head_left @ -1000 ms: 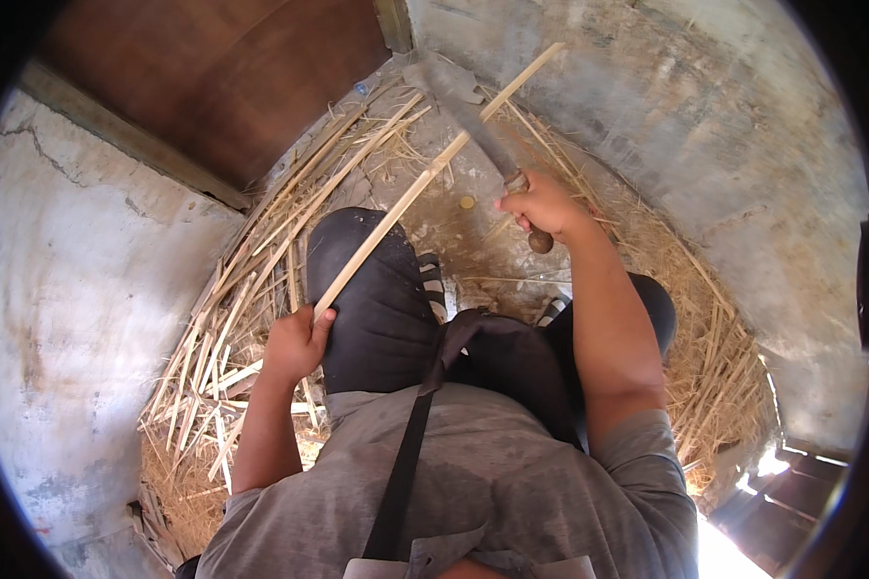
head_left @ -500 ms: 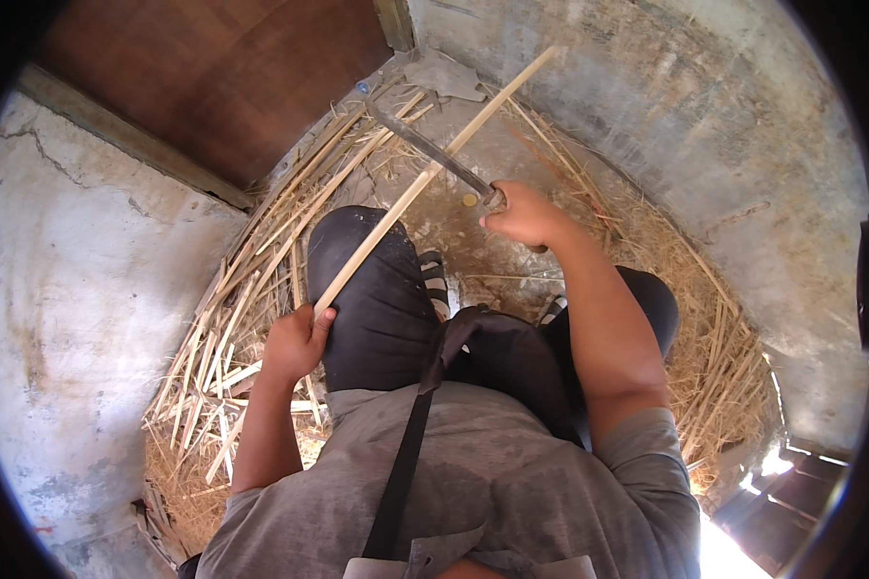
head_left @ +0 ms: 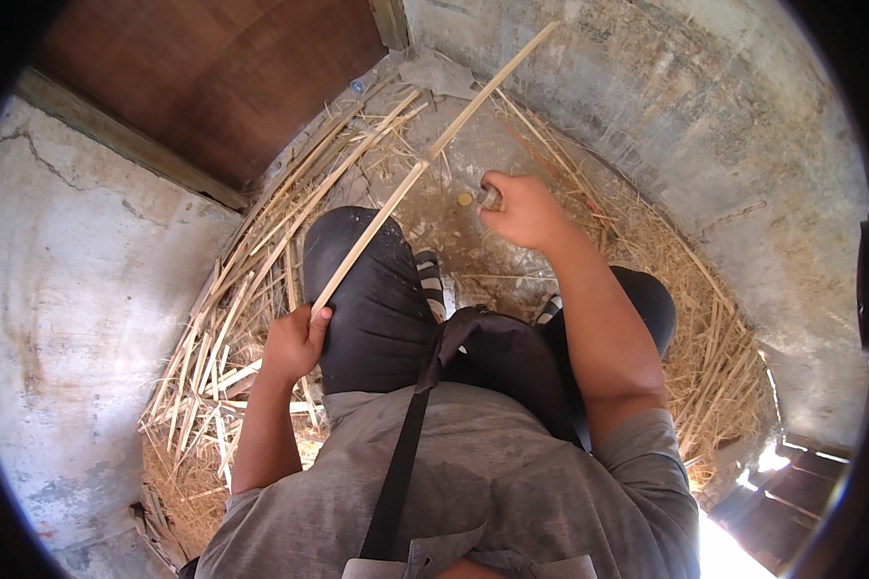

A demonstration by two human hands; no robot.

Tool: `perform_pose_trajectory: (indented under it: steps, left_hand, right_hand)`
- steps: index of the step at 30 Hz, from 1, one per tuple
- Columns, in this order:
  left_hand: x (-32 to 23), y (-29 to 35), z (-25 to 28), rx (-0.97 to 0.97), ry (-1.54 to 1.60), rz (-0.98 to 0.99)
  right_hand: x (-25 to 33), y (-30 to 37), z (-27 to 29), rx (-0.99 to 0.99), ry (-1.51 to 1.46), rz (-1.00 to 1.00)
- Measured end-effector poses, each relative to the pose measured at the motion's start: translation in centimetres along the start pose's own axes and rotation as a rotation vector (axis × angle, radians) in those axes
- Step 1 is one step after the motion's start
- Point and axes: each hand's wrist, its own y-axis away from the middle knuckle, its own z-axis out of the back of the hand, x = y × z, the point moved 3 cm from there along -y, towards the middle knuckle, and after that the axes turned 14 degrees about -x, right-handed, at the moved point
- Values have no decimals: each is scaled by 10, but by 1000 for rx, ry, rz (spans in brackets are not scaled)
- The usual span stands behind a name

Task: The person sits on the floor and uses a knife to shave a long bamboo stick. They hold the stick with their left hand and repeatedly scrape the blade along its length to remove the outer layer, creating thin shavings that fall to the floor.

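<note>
My left hand point(head_left: 294, 344) is closed round the lower end of a long, pale bamboo strip point(head_left: 369, 234), beside my left knee. The strip slants up and away to the right across that knee. Partway along, a small offset shows in it, and its far part point(head_left: 492, 90) reaches toward the back wall. To the right of the strip, my right hand point(head_left: 529, 212) is closed on the handle of a long-bladed knife point(head_left: 491, 197). Only a little of the knife shows at the fingers; its blade cannot be made out now.
Split strips point(head_left: 290, 207) lie heaped along the left wall. Shavings and more strips point(head_left: 714, 357) cover the floor at the right. A brown panel point(head_left: 222, 87) stands at the back left, and a stained wall point(head_left: 666, 106) curves round the back right. My knees point(head_left: 357, 289) are bent beneath the strip.
The knife blade, earlier lying plainly across the strip, no longer shows clearly. My right wrist has turned slightly. The strip's far end has shifted up, and an offset now shows partway along it.
</note>
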Motion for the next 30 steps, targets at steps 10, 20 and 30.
perform_pose_trajectory:
  steps: [10,20,30]
  left_hand:
    - [-7,-2,4,-4,-57,-19]
    - [-11,0,8,-26,-140,-31]
    - [-10,-1,6,-46,-121,-46]
  right_hand:
    - [-21,-3,-9,62,136,-54]
    - [12,5,-20,169,176,89]
    - [-26,-5,-7,26,151,-128]
